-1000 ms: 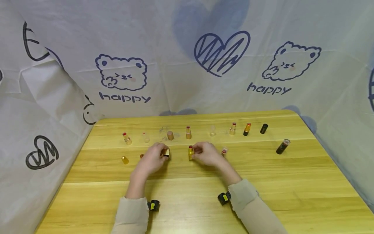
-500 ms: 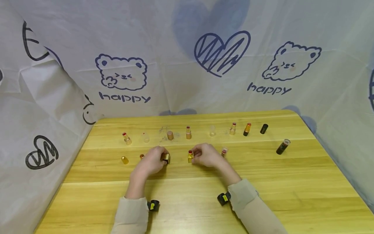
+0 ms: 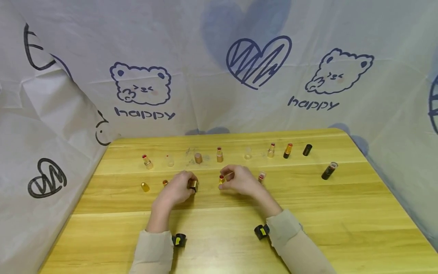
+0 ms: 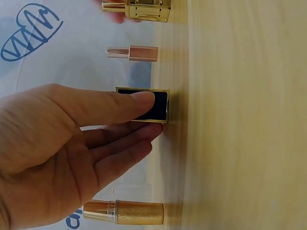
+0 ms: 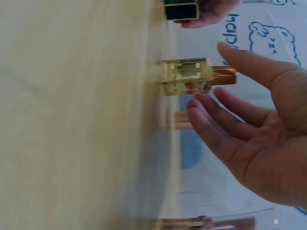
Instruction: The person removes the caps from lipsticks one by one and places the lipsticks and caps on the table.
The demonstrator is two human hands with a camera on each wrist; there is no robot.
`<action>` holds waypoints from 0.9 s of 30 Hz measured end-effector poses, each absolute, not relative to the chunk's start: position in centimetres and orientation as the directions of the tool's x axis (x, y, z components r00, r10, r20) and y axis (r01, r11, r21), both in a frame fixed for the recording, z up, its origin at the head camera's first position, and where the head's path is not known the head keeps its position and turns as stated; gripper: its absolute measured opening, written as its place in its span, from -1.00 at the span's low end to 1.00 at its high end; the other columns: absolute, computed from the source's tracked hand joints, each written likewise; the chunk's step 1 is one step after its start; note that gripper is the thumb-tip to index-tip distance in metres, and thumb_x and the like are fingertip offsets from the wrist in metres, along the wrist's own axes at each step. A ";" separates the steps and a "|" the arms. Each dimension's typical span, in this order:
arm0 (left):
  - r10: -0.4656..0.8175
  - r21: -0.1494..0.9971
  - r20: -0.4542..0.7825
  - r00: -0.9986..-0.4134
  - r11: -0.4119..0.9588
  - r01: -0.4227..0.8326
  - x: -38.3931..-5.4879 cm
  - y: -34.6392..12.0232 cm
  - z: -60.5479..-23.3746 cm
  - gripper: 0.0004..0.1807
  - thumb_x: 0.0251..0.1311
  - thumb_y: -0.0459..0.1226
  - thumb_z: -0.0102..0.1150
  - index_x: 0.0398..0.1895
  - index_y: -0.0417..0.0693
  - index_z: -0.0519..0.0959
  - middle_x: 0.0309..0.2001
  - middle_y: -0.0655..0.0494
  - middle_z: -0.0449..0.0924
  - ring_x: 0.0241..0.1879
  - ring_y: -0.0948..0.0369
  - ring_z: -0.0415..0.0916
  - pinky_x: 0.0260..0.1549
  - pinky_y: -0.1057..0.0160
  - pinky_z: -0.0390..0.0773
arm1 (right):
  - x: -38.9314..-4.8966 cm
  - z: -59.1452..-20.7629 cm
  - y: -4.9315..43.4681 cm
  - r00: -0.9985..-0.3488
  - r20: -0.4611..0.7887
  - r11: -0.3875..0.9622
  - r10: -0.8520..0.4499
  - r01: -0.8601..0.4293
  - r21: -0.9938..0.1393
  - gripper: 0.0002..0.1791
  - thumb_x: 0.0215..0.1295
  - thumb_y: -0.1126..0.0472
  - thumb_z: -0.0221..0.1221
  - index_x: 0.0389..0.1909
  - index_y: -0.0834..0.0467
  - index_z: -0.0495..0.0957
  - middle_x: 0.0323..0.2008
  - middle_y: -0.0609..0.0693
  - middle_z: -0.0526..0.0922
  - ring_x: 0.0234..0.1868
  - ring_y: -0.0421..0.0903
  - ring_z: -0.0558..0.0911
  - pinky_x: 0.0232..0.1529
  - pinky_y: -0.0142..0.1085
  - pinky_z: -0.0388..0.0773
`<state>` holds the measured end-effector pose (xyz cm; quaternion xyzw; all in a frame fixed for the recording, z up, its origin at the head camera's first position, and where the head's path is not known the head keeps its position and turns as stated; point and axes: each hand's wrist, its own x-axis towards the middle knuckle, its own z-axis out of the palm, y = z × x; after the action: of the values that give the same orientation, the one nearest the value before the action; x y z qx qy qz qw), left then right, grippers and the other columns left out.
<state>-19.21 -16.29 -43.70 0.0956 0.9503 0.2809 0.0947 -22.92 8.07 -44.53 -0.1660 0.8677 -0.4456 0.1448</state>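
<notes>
My left hand (image 3: 176,186) pinches a black lipstick cap with gold edges (image 4: 159,109) between thumb and fingers, low over the wooden table. To its right a square gold lipstick (image 5: 186,76) stands upright, its red tip showing in the head view. My right hand (image 3: 242,180) is around this lipstick with thumb and fingers spread. In the right wrist view, a gap shows between the fingers and the gold body. Behind the left hand stands a gold lipstick (image 4: 139,212), mostly covered in the head view. A rose-gold lipstick (image 3: 219,155) stands farther back.
Along the back of the table (image 3: 219,236) stand several lipsticks and caps, among them a brown cap (image 3: 198,158) and a clear cap (image 3: 248,153). A gold cap (image 3: 145,187) is at left, a black lipstick (image 3: 329,171) at right. A lipstick (image 3: 261,177) stands beside the right wrist.
My right hand has let go of the gold lipstick, its fingers opening around it. The left hand has lowered the black cap slightly toward the table.
</notes>
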 end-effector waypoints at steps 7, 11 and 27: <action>0.251 0.636 -0.061 -0.966 0.756 0.157 -19.2 -15.9 -43.1 -0.54 0.27 -0.45 0.38 0.23 -0.28 0.55 0.14 -0.14 0.54 0.17 -0.08 0.54 0.19 -0.08 0.58 | -21.7 -42.0 8.3 -0.907 0.101 0.416 -0.409 -0.284 -0.864 -0.41 0.27 0.17 0.48 0.29 0.20 0.56 0.22 0.09 0.62 0.17 0.10 0.64 0.17 -0.08 0.65; 0.255 0.692 0.046 -0.966 0.690 0.215 -19.1 -15.3 -42.2 -0.50 0.33 -0.35 0.38 0.30 -0.22 0.51 0.24 -0.12 0.52 0.26 -0.09 0.49 0.23 -0.12 0.56 | -21.0 -40.7 8.9 -0.894 0.264 0.322 -0.363 -0.386 -0.865 -0.46 0.34 0.14 0.42 0.29 0.17 0.56 0.22 0.07 0.61 0.20 0.07 0.61 0.23 -0.02 0.62; 0.272 0.809 0.343 -0.899 0.401 0.430 -19.0 -9.1 -41.4 -0.40 0.36 -0.40 0.33 0.43 -0.14 0.40 0.32 -0.09 0.49 0.29 -0.02 0.49 0.25 -0.02 0.56 | -20.5 -40.8 14.0 -0.736 0.675 0.064 -0.057 -0.677 -0.733 -0.59 0.43 0.54 0.15 0.26 0.32 0.56 0.18 0.29 0.60 0.12 0.06 0.64 0.13 -0.33 0.63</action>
<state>-19.00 -9.12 -41.43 0.2106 0.8333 0.5051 -0.0783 -20.50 13.96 -40.82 -0.2672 0.6864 -0.6299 -0.2463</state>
